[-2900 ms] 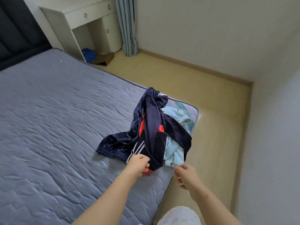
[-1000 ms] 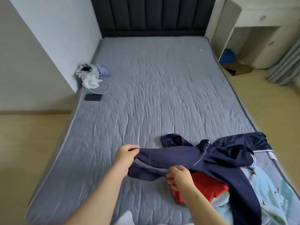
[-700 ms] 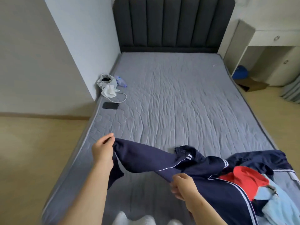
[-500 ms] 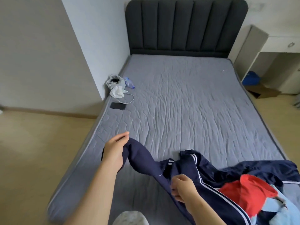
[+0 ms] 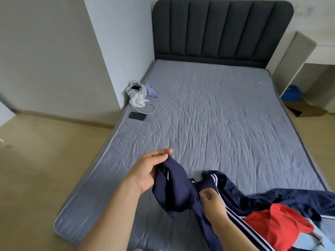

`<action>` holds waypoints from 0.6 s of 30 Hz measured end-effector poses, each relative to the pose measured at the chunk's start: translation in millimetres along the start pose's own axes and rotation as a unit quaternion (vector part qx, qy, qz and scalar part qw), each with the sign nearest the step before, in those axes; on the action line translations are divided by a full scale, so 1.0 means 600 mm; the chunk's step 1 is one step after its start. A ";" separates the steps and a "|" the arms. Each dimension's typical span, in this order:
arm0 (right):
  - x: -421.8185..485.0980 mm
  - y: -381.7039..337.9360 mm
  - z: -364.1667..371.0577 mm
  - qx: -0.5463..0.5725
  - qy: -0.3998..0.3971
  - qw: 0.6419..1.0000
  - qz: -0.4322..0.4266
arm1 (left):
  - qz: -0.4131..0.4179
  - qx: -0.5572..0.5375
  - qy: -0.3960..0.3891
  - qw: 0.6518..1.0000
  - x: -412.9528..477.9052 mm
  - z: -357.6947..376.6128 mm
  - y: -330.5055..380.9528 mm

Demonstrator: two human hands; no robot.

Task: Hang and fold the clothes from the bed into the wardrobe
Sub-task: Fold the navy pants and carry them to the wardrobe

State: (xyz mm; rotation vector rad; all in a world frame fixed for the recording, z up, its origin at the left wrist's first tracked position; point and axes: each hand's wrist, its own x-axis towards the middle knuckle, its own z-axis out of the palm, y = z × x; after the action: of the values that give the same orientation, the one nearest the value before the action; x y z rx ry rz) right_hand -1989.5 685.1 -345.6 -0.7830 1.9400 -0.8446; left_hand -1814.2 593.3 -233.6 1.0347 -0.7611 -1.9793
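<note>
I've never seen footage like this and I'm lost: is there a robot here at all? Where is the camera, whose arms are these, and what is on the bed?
There is no robot here. A person works with two bare hands, and the one picture comes from a wide-angle camera worn on the head, looking forward and down. That is why the arms come in from the bottom edge. The left hand pinches one end of a navy garment with white stripes. The right hand grips the same garment further along. The garment trails to a heap at the lower right, which also holds a red garment and a light blue garment. All of this lies on a grey bed with a dark headboard. Near the bed's left edge lie a black phone, a white cable and a small white bag.
</note>
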 end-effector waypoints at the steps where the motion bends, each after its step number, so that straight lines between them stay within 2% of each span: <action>1: 0.002 0.000 -0.002 -0.001 -0.016 1.000 -0.003 | 0.002 -0.009 0.002 1.000 0.000 0.000 -0.002; 4: 0.003 0.003 0.007 -0.027 -0.094 0.994 -0.049 | -0.001 -0.011 -0.020 1.000 -0.002 0.013 -0.008; 6: 0.000 0.004 0.020 -0.059 -0.109 0.990 -0.068 | -0.014 0.022 -0.077 0.997 -0.009 0.026 -0.008; 8: -0.002 0.006 0.025 -0.067 -0.097 0.991 -0.063 | -0.032 0.070 -0.138 0.987 -0.017 0.038 -0.004; 10: -0.003 0.002 0.017 -0.055 -0.048 0.996 -0.042 | -0.045 0.089 -0.157 0.983 -0.016 0.038 -0.001; 12: 0.003 0.002 0.001 0.013 0.014 1.000 -0.013 | -0.057 0.072 -0.119 0.989 -0.012 0.033 0.006; 13: 0.005 0.000 -0.008 0.069 0.047 0.996 0.000 | -0.065 0.088 -0.080 0.991 -0.007 0.027 0.007; 14: 0.006 -0.004 -0.017 0.131 0.074 0.989 0.005 | -0.068 0.151 -0.023 0.986 0.001 0.019 0.005; 15: 0.004 -0.010 -0.026 0.193 0.089 0.977 0.006 | -0.070 0.264 0.039 0.961 0.008 0.010 0.001; 17: -0.002 -0.028 -0.040 0.304 0.085 0.949 0.010 | -0.090 0.519 0.121 0.841 0.020 -0.003 -0.016; 18: -0.006 -0.037 -0.046 0.347 0.072 0.935 0.013 | -0.100 0.565 0.128 0.809 0.026 -0.007 -0.030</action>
State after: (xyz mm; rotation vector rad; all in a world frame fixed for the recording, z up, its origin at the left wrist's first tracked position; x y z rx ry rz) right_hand -2007.5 682.3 -315.0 -0.2713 1.5868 -1.4860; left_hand -1822.9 589.2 -256.0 2.0606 -1.8077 -1.3625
